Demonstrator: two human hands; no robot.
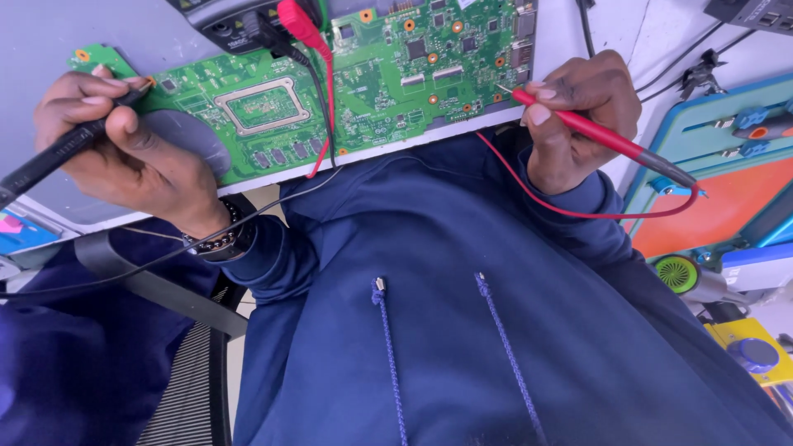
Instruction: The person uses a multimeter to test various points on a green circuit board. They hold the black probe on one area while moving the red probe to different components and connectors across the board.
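A green circuit board lies on the grey work surface in front of me. My left hand grips a black test probe, and its tip touches the board's left corner. My right hand pinches a red test probe whose metal tip rests on the board's near right edge. Red and black leads run across the board from a dark meter at the top. A beaded bracelet sits on my left wrist.
A blue-framed orange mat with blue-handled screwdrivers lies to the right. Below it are a green round part and a yellow object. A black chair armrest is at lower left. My blue hooded top fills the foreground.
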